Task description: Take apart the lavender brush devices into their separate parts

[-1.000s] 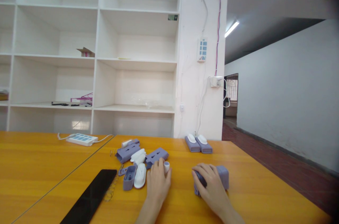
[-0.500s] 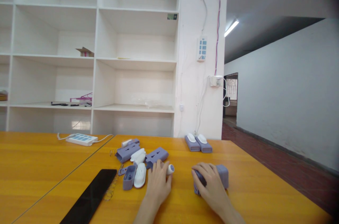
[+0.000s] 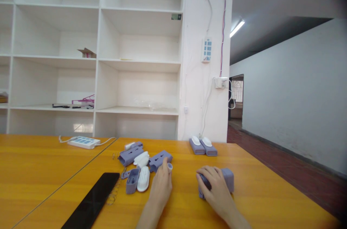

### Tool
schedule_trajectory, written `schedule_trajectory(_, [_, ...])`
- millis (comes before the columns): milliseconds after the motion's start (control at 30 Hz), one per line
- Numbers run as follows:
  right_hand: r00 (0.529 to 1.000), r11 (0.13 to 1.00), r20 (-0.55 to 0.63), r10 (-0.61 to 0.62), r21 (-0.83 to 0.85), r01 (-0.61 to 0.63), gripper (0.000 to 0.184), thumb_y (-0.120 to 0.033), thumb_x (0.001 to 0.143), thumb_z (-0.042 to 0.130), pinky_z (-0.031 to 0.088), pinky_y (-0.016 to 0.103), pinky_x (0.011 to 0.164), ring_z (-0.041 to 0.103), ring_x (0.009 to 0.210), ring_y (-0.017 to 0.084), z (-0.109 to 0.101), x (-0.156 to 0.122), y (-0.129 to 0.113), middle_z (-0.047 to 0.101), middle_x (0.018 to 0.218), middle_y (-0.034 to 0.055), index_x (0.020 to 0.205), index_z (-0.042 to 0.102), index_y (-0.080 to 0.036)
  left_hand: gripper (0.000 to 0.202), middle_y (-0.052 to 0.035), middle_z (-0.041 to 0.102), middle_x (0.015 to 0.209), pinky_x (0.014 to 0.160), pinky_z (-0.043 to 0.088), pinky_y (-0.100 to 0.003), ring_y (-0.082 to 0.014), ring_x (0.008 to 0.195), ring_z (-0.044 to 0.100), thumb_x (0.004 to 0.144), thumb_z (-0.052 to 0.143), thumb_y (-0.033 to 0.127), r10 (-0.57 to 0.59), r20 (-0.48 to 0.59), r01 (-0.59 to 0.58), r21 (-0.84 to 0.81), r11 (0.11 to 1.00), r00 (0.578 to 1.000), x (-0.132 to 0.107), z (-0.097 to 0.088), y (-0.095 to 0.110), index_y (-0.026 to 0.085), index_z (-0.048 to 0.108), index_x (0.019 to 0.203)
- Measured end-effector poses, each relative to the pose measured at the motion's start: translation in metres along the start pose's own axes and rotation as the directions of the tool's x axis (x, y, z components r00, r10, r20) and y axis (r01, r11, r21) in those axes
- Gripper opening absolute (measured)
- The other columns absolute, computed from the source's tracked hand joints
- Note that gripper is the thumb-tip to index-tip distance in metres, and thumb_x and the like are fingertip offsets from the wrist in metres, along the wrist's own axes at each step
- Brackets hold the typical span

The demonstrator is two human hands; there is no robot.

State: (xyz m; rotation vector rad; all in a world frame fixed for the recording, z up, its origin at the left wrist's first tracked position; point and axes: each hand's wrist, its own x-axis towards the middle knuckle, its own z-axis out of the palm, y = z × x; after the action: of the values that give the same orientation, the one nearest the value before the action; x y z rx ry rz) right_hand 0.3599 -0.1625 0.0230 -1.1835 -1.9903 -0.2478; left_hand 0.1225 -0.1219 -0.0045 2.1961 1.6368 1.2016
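Observation:
My left hand is closed around a small white cylinder with a round end, beside a hollow purple housing. On the right, my right hand curls over a dark rounded piece, thumb and fingers around it. A purple block-shaped case shows under and behind that hand, partly hidden. Left of my left hand lie a white ribbed oval part and an open purple cup-like part. Behind them are a white shell and another purple housing.
Thin wire coils lie by a black phone-like slab. A white power strip sits at the back left. Two purple cases with white oval tops stand at the back edge. White shelves rise behind the yellow table.
My left hand has shifted slightly left and away from me, with the white cylinder moving along toward the purple housing. My right hand and the purple case have stayed put.

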Motion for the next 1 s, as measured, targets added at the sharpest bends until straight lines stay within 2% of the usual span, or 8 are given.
schedule_trajectory(100, [1.000,1.000,-0.010,-0.005,-0.007,0.005,0.013,-0.026,0.100,0.053,0.041,0.046,0.095,0.065,0.097,0.025,0.0000,0.0008,0.0003,0.072,0.103,0.0041,0.101,0.065,-0.026,0.043,-0.0157,0.067,0.129,0.103,0.047,-0.035,-0.0243,0.122,0.062,0.093,0.037,0.018,0.015,-0.010,-0.015,-0.069,0.998,1.000,0.0014,-0.0004,-0.0016,0.015,0.054,0.132])
schedule_trajectory(233, [0.999,1.000,-0.030,-0.019,-0.017,0.019,0.014,-0.025,0.099,0.053,0.043,0.045,0.093,0.067,0.095,0.025,0.0001,0.0015,-0.0001,0.073,0.101,0.0039,0.101,0.066,-0.027,0.047,-0.0150,0.061,0.140,0.113,0.040,-0.036,-0.0234,0.133,0.055,0.094,0.039,0.024,0.016,-0.032,-0.021,-0.132,0.991,0.999,0.0030,0.0010,-0.0020,0.015,0.052,0.138])
schedule_trajectory(400, [0.999,1.000,-0.046,-0.021,-0.020,0.020,0.015,-0.026,0.098,0.053,0.045,0.044,0.092,0.067,0.095,0.025,-0.0004,0.0007,-0.0006,0.073,0.101,0.0047,0.100,0.067,-0.027,0.049,-0.0188,0.063,0.134,0.103,0.047,-0.037,-0.0250,0.123,0.061,0.100,0.033,0.031,-0.026,-0.084,0.011,-0.170,0.985,0.996,0.0014,0.0020,0.0019,0.013,0.039,0.145])
schedule_trajectory(567, [1.000,1.000,-0.021,-0.004,-0.007,0.003,0.013,-0.026,0.099,0.053,0.042,0.047,0.094,0.066,0.097,0.025,0.0002,0.0000,0.0010,0.073,0.103,0.0045,0.101,0.066,-0.027,0.033,-0.0161,0.069,0.118,0.093,0.049,-0.038,-0.0274,0.109,0.066,0.097,0.039,0.032,-0.042,-0.092,0.026,-0.162,0.986,0.995,0.0009,-0.0040,0.0025,0.016,0.054,0.122])
schedule_trajectory(700, [1.000,1.000,-0.020,-0.001,-0.004,0.001,0.013,-0.026,0.099,0.053,0.041,0.047,0.095,0.066,0.098,0.026,0.0009,-0.0005,0.0019,0.073,0.105,0.0048,0.102,0.065,-0.027,0.030,-0.0125,0.069,0.118,0.099,0.047,-0.038,-0.0268,0.115,0.063,0.094,0.045,0.032,-0.030,-0.087,0.017,-0.146,0.989,0.996,0.0037,-0.0061,0.0005,0.019,0.060,0.116])
schedule_trajectory(800, [1.000,1.000,-0.020,-0.005,-0.006,0.005,0.013,-0.025,0.099,0.053,0.042,0.047,0.095,0.066,0.099,0.026,0.0012,-0.0003,0.0019,0.073,0.105,0.0045,0.101,0.065,-0.027,0.031,-0.0119,0.067,0.122,0.105,0.044,-0.039,-0.0265,0.120,0.060,0.092,0.047,0.030,-0.033,-0.098,0.019,-0.133,0.991,0.995,0.0048,-0.0053,0.0003,0.020,0.061,0.117])
schedule_trajectory(1000, [1.000,1.000,-0.028,-0.012,-0.014,0.012,0.013,-0.025,0.099,0.053,0.043,0.046,0.094,0.067,0.097,0.025,0.0014,0.0008,0.0024,0.073,0.103,0.0039,0.101,0.066,-0.028,0.034,-0.0128,0.063,0.126,0.106,0.044,-0.038,-0.0261,0.122,0.058,0.092,0.045,0.027,-0.052,-0.112,0.040,-0.108,0.993,0.992,0.0035,-0.0025,0.0000,0.019,0.057,0.123])
